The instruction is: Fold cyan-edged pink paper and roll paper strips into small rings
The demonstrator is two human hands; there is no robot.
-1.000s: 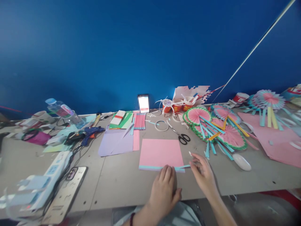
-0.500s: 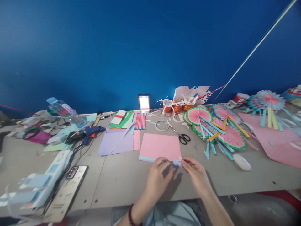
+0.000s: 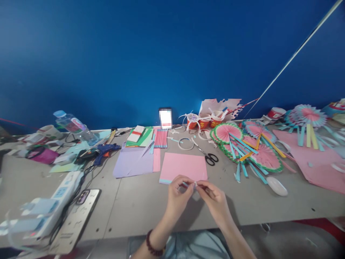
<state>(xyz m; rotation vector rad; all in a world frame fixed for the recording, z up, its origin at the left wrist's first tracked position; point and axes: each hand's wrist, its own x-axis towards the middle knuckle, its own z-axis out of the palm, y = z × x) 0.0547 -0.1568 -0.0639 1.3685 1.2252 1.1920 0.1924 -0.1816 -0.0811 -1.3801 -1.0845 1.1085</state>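
Note:
My left hand (image 3: 181, 196) and my right hand (image 3: 212, 198) meet above the near edge of a pink paper sheet (image 3: 184, 165). Thumb and forefinger of both are pinched together on a small whitish scrap (image 3: 195, 184), too small to name more exactly. A light-blue strip (image 3: 165, 181) runs along the sheet's near edge, partly covered by my left hand. Black-handled scissors (image 3: 211, 159) lie just beyond the sheet's right corner, and a ring of white tape (image 3: 185, 144) lies behind it.
Lilac paper (image 3: 134, 163) and pink-blue folded strips (image 3: 161, 138) lie to the left. Pleated watermelon-like paper fans (image 3: 229, 133) and a white oval object (image 3: 277, 186) lie right. A glue gun (image 3: 104, 153), power strip (image 3: 58, 201), phone (image 3: 77, 219) and bottle (image 3: 75, 126) occupy the left side.
My right hand has moved left to meet my left hand, and the whitish scrap has come away from the sheet's right corner, now between my fingertips. The pink sheet stays in place.

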